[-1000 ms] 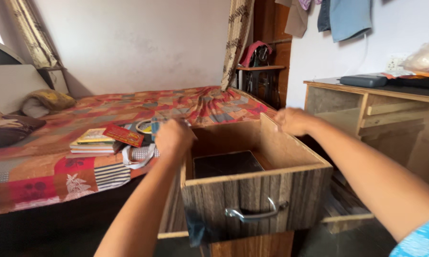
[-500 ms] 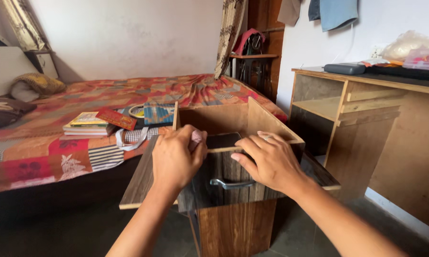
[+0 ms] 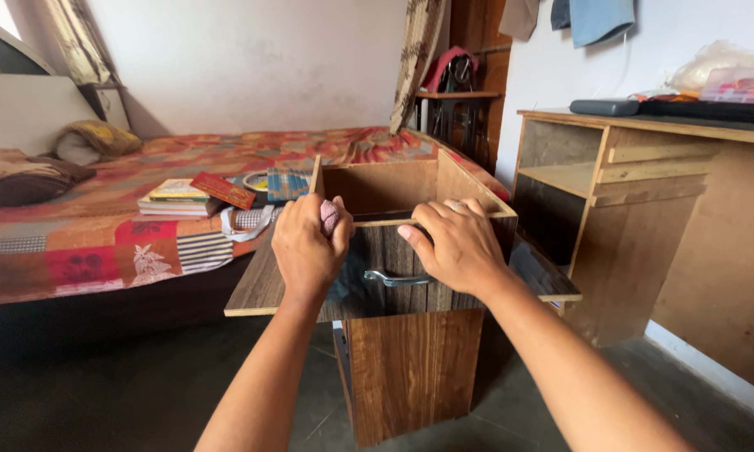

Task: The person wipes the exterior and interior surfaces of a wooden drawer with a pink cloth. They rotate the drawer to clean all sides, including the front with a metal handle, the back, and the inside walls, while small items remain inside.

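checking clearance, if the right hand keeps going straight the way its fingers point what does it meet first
The right hand lies on the drawer's front edge, fingers pointing left toward the left hand. That hand, clutching a pinkish cloth, probably comes first, though depth is unclear.

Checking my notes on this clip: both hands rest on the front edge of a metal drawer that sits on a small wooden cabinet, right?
Not quite. The drawer is wooden, not metal; only its handle looks metallic. The head view shows the left hand and right hand on its front edge, atop the small wooden cabinet.
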